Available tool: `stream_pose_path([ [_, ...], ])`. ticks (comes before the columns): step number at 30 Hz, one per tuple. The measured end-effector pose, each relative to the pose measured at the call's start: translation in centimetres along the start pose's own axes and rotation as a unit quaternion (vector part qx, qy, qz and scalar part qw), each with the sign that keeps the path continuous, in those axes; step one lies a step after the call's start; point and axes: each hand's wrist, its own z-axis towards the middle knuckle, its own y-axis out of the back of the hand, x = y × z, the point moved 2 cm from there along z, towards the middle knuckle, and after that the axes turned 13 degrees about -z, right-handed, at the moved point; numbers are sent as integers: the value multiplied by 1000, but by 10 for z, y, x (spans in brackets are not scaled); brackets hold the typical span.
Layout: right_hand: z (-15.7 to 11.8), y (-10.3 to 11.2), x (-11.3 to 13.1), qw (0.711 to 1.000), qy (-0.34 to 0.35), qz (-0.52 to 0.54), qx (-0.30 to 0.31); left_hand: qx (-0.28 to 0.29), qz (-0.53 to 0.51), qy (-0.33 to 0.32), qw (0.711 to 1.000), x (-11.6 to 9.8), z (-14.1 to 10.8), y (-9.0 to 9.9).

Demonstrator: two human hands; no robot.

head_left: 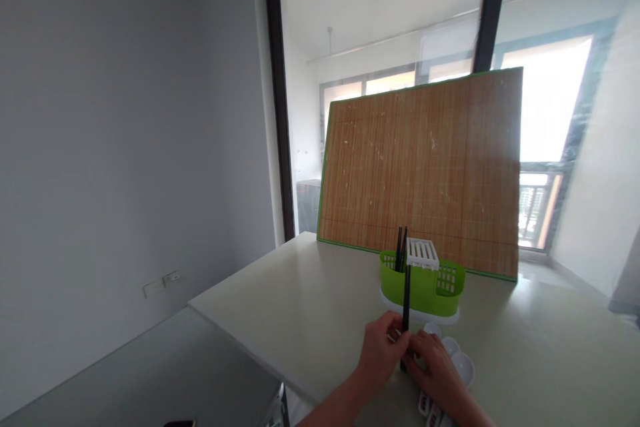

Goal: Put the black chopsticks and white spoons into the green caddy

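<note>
Black chopsticks [407,297] stand roughly upright between my two hands, in front of a green holder [417,290]. My left hand [383,347] is closed around them from the left, fingers pinched together. From the right, my right hand [431,359] touches their lower part with its fingers bent and closed. More black chopsticks [401,250] stand in the left compartment of the holder, which has a white base and a white slotted rack [423,253] on top. White spoons [463,368] lie beside and partly under my right hand, their handles pointing toward me.
A bamboo mat board [420,173] with green edging leans upright behind the holder, against a glass partition. The pale table [300,300] has its left edge above a lower grey surface [165,360]. A dark object [180,423] shows at the bottom edge.
</note>
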Motion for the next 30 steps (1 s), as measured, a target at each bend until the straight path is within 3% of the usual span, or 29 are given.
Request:
stream_pose_path([
  [13, 1, -1, 0, 1000, -10, 17, 10, 7, -32, 4, 999, -1, 0, 1],
  [21, 1, -4, -3, 1000, -10, 24, 3, 26, -98, 30, 994, -14, 11, 5],
  [30, 2, 2, -1, 999, 3, 32, 35, 70, -29, -15, 997, -35, 21, 14],
])
